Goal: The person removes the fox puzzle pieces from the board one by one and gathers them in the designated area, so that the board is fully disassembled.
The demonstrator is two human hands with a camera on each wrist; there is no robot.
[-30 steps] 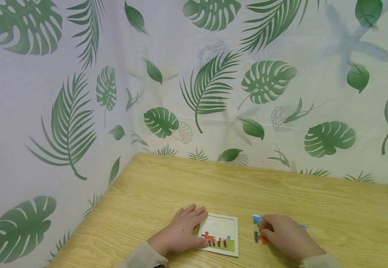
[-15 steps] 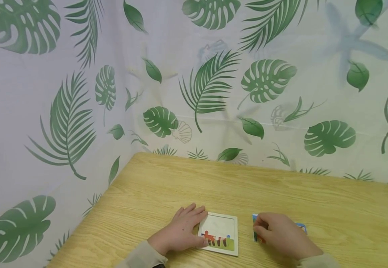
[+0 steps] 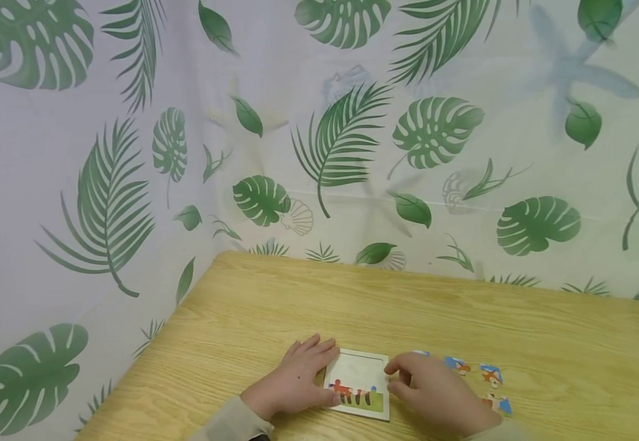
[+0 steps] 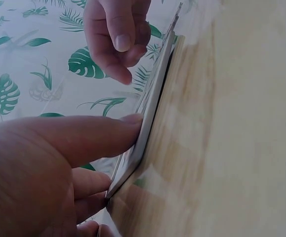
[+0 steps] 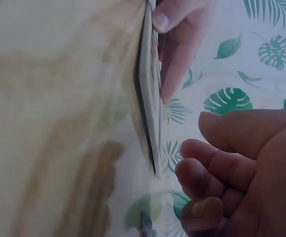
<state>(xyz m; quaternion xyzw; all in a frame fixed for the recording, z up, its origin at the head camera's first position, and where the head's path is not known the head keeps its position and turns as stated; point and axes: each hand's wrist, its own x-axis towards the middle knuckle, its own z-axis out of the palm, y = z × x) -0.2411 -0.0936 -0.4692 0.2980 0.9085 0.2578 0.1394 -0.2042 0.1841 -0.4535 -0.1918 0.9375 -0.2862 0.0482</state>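
Note:
A square white-framed jigsaw puzzle tray (image 3: 358,415) lies on the table, with assembled picture pieces (image 3: 359,398) along its near side. My left hand (image 3: 297,380) rests along the tray's left side, fingers straight and spread; its thumb (image 4: 118,133) presses on the tray's edge. My right hand (image 3: 440,392) hovers by the tray's right edge, fingers loosely bent. In the right wrist view the thumb (image 5: 222,126) stands apart from the fingers (image 5: 197,173), and no piece shows between them. Loose puzzle pieces (image 3: 492,375) lie behind and beyond the right hand, which partly covers them.
The wood-grain table (image 3: 297,294) reaches back to a white curtain (image 3: 330,233) printed with green leaves. The curtain also runs along the table's left side. Another loose piece (image 3: 500,404) sits beside the right wrist.
My right hand has moved left from the loose pieces to the tray's right edge, uncovering several of them. The left hand stays on the tray. The head view has shifted slightly.

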